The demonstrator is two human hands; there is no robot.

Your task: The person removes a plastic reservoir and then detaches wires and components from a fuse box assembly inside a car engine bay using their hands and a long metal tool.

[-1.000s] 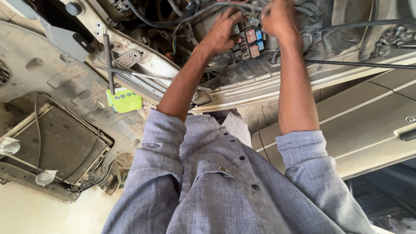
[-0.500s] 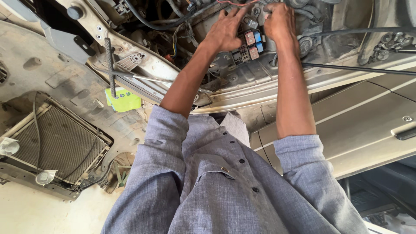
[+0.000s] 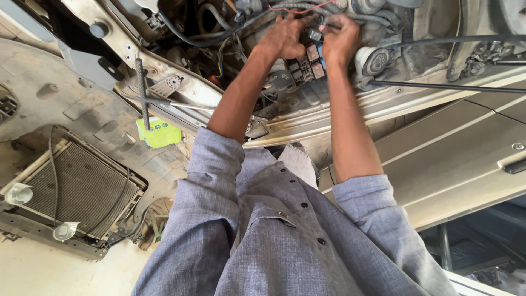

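Black, seemingly lidless fuse box (image 3: 307, 63)

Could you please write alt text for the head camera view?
Both bare hands, left hand and right hand, reach into an open fuse box with coloured relays in a car's engine bay; a yellow-green tag and a detached black radiator lie nearby.

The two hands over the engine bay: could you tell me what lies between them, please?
In the head view, a fuse box with red and blue blocks sits between the left hand and the right hand; both touch its upper end.
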